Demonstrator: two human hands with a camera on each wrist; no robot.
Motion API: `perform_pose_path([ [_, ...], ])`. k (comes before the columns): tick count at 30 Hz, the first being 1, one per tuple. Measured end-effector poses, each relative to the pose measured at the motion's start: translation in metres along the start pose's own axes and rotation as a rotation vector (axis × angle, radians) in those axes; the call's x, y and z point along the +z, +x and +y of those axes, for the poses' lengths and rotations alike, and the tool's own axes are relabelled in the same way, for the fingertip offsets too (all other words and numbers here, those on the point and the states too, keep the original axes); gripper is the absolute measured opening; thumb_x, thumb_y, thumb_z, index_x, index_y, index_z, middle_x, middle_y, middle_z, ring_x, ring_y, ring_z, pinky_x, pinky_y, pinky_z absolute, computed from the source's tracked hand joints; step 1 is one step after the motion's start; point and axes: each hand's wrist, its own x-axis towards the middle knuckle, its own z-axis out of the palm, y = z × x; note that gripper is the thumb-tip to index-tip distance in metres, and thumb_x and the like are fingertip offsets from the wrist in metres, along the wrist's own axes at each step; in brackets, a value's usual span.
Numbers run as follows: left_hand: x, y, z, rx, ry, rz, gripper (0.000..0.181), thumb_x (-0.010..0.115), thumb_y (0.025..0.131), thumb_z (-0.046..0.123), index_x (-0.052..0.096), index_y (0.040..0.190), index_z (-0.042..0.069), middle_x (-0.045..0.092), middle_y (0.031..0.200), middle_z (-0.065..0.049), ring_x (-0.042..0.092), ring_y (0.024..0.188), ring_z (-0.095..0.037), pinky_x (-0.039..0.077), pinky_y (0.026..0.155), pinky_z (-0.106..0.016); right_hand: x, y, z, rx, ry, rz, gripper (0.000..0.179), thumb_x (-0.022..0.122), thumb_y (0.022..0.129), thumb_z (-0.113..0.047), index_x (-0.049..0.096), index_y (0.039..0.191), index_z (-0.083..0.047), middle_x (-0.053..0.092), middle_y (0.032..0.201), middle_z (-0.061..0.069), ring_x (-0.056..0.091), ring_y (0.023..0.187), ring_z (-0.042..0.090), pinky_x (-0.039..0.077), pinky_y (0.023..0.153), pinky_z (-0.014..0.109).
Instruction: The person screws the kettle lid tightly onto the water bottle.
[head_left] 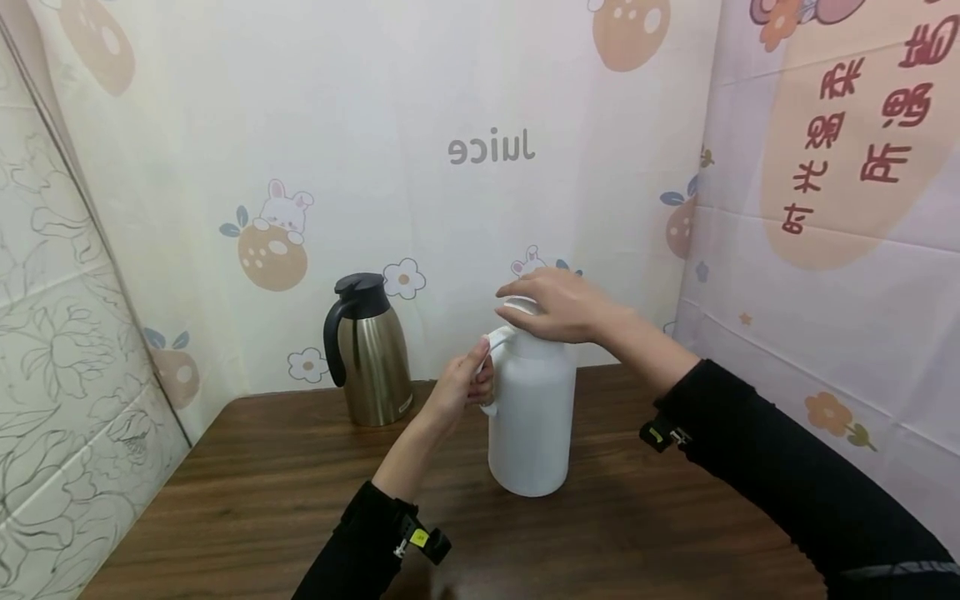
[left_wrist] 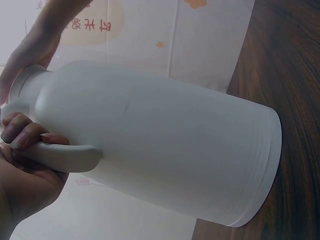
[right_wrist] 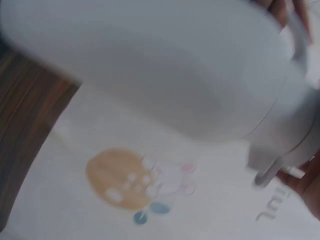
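A white thermos jug point(head_left: 531, 417) stands upright on the brown wooden table, its handle point(head_left: 501, 335) facing left. My left hand point(head_left: 453, 387) grips that handle, fingers curled through it, as the left wrist view also shows up close. At the top, my right hand point(head_left: 562, 307) spans the white lid point(head_left: 522, 305), thumb on the near side and fingers across the far side. The jug's neck and spout point(right_wrist: 267, 160) appear blurred in the right wrist view, with part of the right hand beside them.
Back left on the table point(head_left: 247, 500) is a gold-brown metal thermos jug point(head_left: 375, 358) with a black lid and handle. Printed cloth point(head_left: 480, 217) hangs close behind the table, and more cloth point(head_left: 750, 333) encloses the right side.
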Motion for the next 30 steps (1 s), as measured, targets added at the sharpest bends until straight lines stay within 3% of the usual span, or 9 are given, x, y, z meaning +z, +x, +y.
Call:
perform_pose_path([
  [5, -0.001, -0.001, -0.002, 0.012, 0.012, 0.002, 0.051, 0.035, 0.115, 0.044, 0.039, 0.077, 0.01, 0.033, 0.063, 0.003, 0.028, 0.055, -0.011, 0.027, 0.056, -0.024, 0.007, -0.004, 0.019, -0.193, 0.026, 0.079, 0.044, 0.06, 0.104, -0.044, 0.069, 0.138, -0.018, 0.07, 0.136, 0.006, 0.065, 0.127, 0.028, 0.051, 0.103, 0.051],
  [9, -0.001, -0.002, -0.003, 0.02, 0.016, 0.003, 0.051, 0.034, 0.115, 0.045, 0.039, 0.078, 0.011, 0.034, 0.063, 0.004, 0.029, 0.055, -0.011, 0.025, 0.056, -0.025, 0.014, -0.005, 0.024, -0.311, -0.022, 0.123, 0.039, 0.061, 0.104, -0.036, 0.071, 0.135, -0.013, 0.073, 0.126, 0.01, 0.069, 0.114, 0.027, 0.057, 0.092, 0.047],
  [13, -0.001, -0.002, -0.003, 0.017, 0.01, 0.009, 0.05, 0.035, 0.115, 0.043, 0.039, 0.077, 0.011, 0.033, 0.063, 0.003, 0.028, 0.055, -0.011, 0.022, 0.056, -0.028, 0.02, -0.004, 0.023, -0.364, -0.078, 0.183, 0.036, 0.061, 0.104, -0.031, 0.074, 0.13, -0.009, 0.075, 0.114, 0.011, 0.07, 0.1, 0.026, 0.058, 0.083, 0.044],
  [17, 0.0, -0.002, -0.002, 0.014, 0.003, 0.013, 0.05, 0.036, 0.115, 0.043, 0.039, 0.077, 0.01, 0.032, 0.063, 0.003, 0.027, 0.055, -0.01, 0.021, 0.057, -0.03, 0.02, -0.006, 0.014, -0.298, -0.156, 0.208, 0.035, 0.061, 0.104, -0.032, 0.076, 0.125, -0.008, 0.075, 0.107, 0.011, 0.068, 0.092, 0.026, 0.057, 0.076, 0.041],
  [21, 0.0, -0.001, -0.001, 0.014, 0.002, 0.008, 0.05, 0.035, 0.115, 0.042, 0.038, 0.077, 0.01, 0.032, 0.063, 0.003, 0.026, 0.055, -0.01, 0.02, 0.057, -0.031, 0.018, -0.006, -0.004, -0.15, -0.275, 0.189, 0.036, 0.057, 0.106, -0.038, 0.075, 0.116, -0.008, 0.066, 0.088, 0.009, 0.06, 0.074, 0.024, 0.051, 0.061, 0.037],
  [26, 0.0, -0.001, 0.0, 0.015, 0.002, 0.008, 0.051, 0.036, 0.115, 0.045, 0.038, 0.077, 0.01, 0.032, 0.062, 0.003, 0.027, 0.055, -0.011, 0.021, 0.056, -0.029, 0.019, -0.004, -0.024, 0.054, -0.382, 0.186, 0.039, 0.054, 0.105, -0.041, 0.07, 0.089, -0.008, 0.052, 0.07, 0.006, 0.05, 0.062, 0.024, 0.042, 0.05, 0.036],
  [30, 0.0, 0.0, 0.0, 0.014, 0.003, 0.005, 0.052, 0.035, 0.115, 0.046, 0.038, 0.077, 0.01, 0.032, 0.063, 0.004, 0.028, 0.055, -0.011, 0.021, 0.056, -0.029, 0.02, 0.0, -0.037, 0.182, -0.413, 0.189, 0.047, 0.054, 0.104, -0.041, 0.056, 0.069, -0.011, 0.047, 0.062, 0.005, 0.048, 0.058, 0.022, 0.038, 0.045, 0.034],
])
